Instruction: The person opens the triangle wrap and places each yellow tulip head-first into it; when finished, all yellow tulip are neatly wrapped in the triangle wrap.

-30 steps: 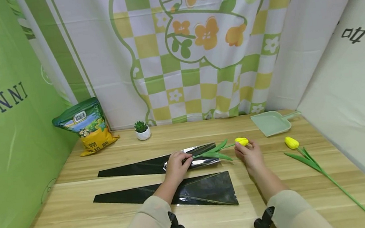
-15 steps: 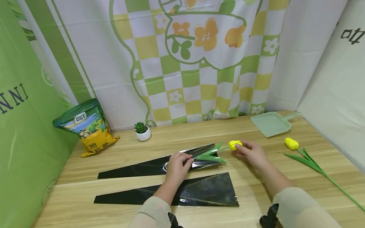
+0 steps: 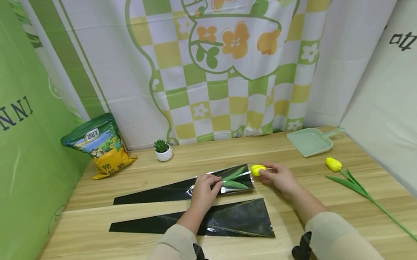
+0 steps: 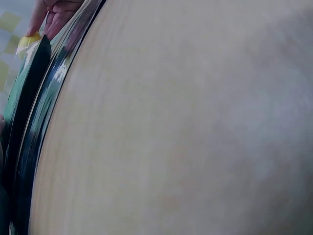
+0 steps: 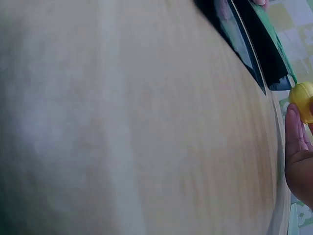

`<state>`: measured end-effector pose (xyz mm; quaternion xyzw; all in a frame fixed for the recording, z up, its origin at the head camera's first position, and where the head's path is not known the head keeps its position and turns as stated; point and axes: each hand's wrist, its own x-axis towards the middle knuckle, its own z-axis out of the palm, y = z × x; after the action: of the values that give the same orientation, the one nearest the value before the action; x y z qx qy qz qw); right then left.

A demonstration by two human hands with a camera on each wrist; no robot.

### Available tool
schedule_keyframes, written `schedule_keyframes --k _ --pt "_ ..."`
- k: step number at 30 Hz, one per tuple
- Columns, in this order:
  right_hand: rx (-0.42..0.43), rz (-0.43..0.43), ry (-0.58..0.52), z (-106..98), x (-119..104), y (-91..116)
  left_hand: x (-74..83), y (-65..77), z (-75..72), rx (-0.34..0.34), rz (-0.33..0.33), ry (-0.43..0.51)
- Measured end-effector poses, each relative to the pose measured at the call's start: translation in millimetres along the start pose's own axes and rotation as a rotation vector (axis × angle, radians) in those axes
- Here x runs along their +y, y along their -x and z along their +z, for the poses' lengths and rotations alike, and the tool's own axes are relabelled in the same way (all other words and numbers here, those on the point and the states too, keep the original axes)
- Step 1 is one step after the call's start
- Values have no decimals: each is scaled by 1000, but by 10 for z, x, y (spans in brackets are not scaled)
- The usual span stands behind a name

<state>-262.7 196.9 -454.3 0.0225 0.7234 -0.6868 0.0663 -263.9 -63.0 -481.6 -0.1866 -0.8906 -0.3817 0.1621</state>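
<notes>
A yellow artificial tulip point(image 3: 257, 170) lies along the far black flower sleeve point(image 3: 150, 193), its bloom just beyond the sleeve's wide right end. Its green leaves point(image 3: 236, 184) lie within the wide end's outline, and the lower stem is hidden. My right hand point(image 3: 280, 178) pinches the bloom between thumb and fingers; the right wrist view also has the yellow bloom point(image 5: 301, 100) at those fingers. With curled fingers, my left hand point(image 3: 204, 189) pinches the sleeve about its middle, beside the leaf bases. Whether it also holds the stem is hidden.
A second black sleeve point(image 3: 237, 219) lies flat nearer me. Another yellow tulip point(image 3: 368, 194) lies at the right. Along the back stand a fertilizer bag point(image 3: 105, 147) and a small potted succulent point(image 3: 163, 150), with a pale green dustpan point(image 3: 310, 141) at the back right.
My right hand has moved left with the bloom, and the leaves have slid left from beyond the sleeve's wide end to within it. The left hand stays nearly in place.
</notes>
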Motion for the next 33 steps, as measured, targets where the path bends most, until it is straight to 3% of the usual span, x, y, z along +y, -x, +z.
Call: schedule_keyframes --k 7,18,25,33 --pt "-93 -26 111 68 -12 -5 16 -6 4 -7 -15 3" --pt "-56 -36 296 170 -20 -59 44 -10 4 -25 -28 7" --pt "-77 -62 375 205 -11 -94 33 -10 7 -24 -28 0" --pt "-100 -49 338 297 -46 -99 44 -11 1 -26 -29 -5"
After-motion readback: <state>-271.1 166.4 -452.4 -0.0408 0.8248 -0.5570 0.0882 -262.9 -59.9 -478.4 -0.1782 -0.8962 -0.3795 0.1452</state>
